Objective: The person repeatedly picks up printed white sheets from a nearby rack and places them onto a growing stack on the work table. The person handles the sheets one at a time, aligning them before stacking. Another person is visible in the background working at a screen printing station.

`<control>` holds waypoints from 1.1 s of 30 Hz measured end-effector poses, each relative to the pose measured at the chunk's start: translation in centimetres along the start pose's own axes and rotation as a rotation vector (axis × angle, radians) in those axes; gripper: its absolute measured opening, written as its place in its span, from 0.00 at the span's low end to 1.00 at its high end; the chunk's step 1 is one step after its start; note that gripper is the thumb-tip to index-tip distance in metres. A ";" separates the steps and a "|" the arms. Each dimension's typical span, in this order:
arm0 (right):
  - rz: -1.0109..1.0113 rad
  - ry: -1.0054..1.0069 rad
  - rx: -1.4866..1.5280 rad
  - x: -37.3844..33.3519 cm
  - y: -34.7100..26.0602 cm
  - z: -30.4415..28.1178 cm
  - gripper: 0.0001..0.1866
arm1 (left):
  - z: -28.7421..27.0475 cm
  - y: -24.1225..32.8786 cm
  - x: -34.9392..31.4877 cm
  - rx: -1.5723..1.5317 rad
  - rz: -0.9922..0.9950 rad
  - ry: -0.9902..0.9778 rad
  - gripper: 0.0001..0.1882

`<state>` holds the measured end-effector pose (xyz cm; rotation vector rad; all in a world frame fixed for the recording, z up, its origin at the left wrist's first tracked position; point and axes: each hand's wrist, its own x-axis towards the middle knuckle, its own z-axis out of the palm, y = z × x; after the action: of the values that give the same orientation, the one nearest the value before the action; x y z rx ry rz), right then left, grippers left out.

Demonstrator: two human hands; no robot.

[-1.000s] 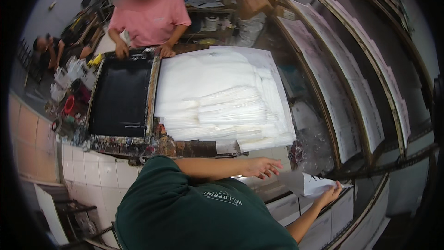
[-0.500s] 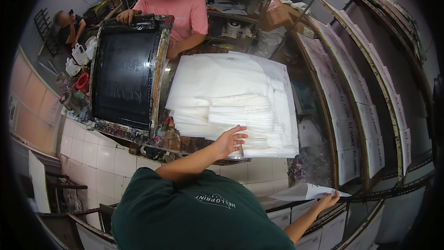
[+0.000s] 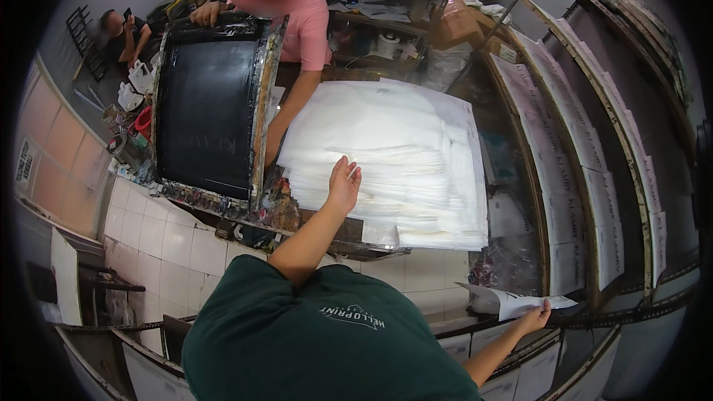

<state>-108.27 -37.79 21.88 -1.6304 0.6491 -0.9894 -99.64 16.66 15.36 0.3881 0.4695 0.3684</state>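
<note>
A tall, uneven pile of thin white sheets [image 3: 416, 171] lies on the table before me. My left hand [image 3: 344, 186] is over the pile's near left part, its fingers extended and slightly apart, with nothing seen in them. Whether the fingertips touch the sheets I cannot tell. Low on the right, my right hand [image 3: 533, 318] is closed on the edge of a white printed sheet [image 3: 512, 303], which hangs out over the gap beside the racks. Left of the pile, a dark screen-printing frame [image 3: 206, 108] stands tilted up, a co-worker's hand [image 3: 208, 13] on its top edge.
Opposite me stands a co-worker in a pink shirt [image 3: 310, 26], one arm reaching down between frame and pile. Slanted racks [image 3: 516, 145] with printed white sheets line the right side. Containers [image 3: 128, 150] crowd the left; more racks [image 3: 579, 367] stand low on the right.
My left hand has moved up and left over the pile. The co-worker's arm has reached down beside the frame. My right hand still holds the printed sheet, now tilted differently.
</note>
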 end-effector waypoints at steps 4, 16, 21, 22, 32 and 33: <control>0.006 -0.034 -0.066 -0.5 -1.6 0.2 0.19 | -1.0 1.7 2.1 -0.192 0.067 0.182 0.30; -0.110 -0.112 -0.021 -2.4 -5.0 2.6 0.22 | -1.4 -1.6 16.5 -0.229 0.093 0.297 0.28; -0.253 -0.068 -0.276 -3.9 -10.6 2.3 0.27 | 0.4 -8.2 21.0 0.199 0.076 0.086 0.24; -0.341 -0.057 -0.320 -3.6 -11.9 2.3 0.27 | 1.9 -9.2 21.2 0.335 0.114 -0.003 0.24; -0.204 -0.317 -0.606 -1.6 -32.6 -13.4 0.26 | 17.0 -15.6 3.9 0.274 0.037 -0.222 0.20; -0.039 -0.193 -0.725 -2.4 -34.9 -17.0 0.27 | 17.3 -15.9 2.0 0.243 0.049 -0.307 0.21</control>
<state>-126.59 -34.64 56.04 -2.3419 0.9070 -0.6334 -85.37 -0.95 21.88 0.6819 0.2046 0.2929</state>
